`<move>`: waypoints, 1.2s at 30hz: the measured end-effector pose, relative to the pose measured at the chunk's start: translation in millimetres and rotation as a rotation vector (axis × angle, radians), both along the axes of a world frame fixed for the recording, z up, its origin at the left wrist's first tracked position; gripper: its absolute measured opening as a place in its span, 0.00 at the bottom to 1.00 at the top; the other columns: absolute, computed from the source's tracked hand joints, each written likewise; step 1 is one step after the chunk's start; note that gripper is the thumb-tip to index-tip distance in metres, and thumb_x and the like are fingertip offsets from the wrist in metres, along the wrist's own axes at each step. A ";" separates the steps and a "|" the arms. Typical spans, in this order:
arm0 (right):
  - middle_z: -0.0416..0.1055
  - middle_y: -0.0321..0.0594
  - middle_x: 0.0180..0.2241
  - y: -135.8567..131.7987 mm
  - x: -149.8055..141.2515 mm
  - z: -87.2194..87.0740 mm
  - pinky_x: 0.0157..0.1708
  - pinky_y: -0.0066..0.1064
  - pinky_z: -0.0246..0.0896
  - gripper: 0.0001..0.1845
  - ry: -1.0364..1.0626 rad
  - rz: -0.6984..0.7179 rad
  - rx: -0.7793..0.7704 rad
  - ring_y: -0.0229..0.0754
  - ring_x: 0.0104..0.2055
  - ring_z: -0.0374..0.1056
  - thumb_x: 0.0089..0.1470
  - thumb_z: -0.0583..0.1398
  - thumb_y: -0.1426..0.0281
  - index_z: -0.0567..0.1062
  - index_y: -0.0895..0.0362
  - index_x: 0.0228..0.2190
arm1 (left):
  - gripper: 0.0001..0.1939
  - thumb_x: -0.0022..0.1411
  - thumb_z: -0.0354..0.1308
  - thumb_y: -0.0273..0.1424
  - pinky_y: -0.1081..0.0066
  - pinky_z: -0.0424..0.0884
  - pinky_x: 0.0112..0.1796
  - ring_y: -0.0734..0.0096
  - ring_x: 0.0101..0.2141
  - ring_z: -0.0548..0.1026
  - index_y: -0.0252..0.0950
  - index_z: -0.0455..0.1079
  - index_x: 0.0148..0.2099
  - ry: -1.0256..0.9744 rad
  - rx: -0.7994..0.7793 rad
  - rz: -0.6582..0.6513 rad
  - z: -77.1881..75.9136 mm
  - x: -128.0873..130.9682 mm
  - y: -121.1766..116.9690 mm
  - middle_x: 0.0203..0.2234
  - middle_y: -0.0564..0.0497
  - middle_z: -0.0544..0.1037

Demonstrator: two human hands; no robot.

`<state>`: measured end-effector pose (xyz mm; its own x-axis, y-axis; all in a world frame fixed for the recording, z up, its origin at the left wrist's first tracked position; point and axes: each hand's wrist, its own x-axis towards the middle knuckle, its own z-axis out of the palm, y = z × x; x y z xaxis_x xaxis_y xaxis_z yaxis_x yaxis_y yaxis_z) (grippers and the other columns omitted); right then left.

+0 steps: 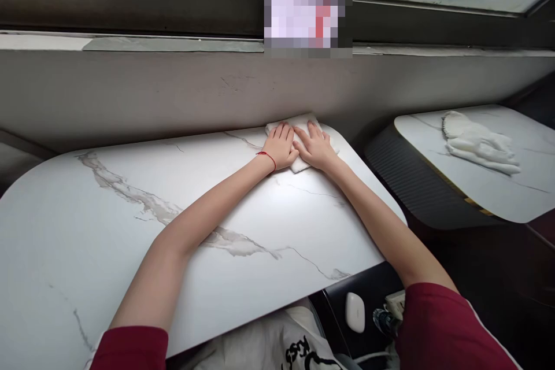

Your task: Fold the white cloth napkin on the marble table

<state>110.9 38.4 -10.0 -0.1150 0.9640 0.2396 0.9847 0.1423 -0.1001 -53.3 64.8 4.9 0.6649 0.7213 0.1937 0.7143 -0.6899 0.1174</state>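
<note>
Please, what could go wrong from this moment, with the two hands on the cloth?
The cloth under the left hand and right hand lies at the far edge of the table, by the wall; if pushed, it might crumple there or slip over. The white rounded object lies near the right sleeve, so pulling back could perhaps knock it.

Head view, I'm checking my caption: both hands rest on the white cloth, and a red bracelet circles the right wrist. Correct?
Not quite: the head view shows the bracelet on the left wrist. The left hand and right hand do rest on the cloth.
</note>
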 end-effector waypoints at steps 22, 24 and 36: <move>0.71 0.60 0.53 -52.5 -9.1 27.2 0.52 0.58 0.64 0.30 0.246 -0.103 0.028 0.63 0.55 0.68 0.66 0.44 0.53 0.58 0.59 0.60 | 0.46 0.69 0.49 0.52 0.49 0.55 0.61 0.37 0.63 0.62 0.17 0.49 0.73 0.128 0.012 0.134 32.8 17.6 -113.6 0.65 0.25 0.63; 0.63 0.61 0.62 -49.6 -5.0 21.3 0.57 0.60 0.60 0.36 0.260 -0.076 0.100 0.64 0.62 0.62 0.65 0.45 0.48 0.56 0.59 0.63 | 0.48 0.68 0.49 0.53 0.49 0.51 0.64 0.36 0.68 0.55 0.17 0.46 0.74 0.129 -0.024 0.150 31.6 15.8 -113.7 0.69 0.26 0.57; 0.56 0.61 0.68 -29.8 14.1 5.4 0.63 0.62 0.51 0.46 0.293 0.114 -0.031 0.62 0.70 0.53 0.65 0.42 0.43 0.41 0.59 0.72 | 0.48 0.67 0.48 0.56 0.41 0.42 0.66 0.30 0.71 0.46 0.21 0.51 0.73 0.154 -0.128 0.240 24.3 20.9 -115.3 0.72 0.25 0.49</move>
<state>125.1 8.7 -4.6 -0.1533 0.9563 0.2488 0.8913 0.2426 -0.3831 -32.3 -50.5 29.2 0.4875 0.8731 0.0013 0.8709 -0.4864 0.0707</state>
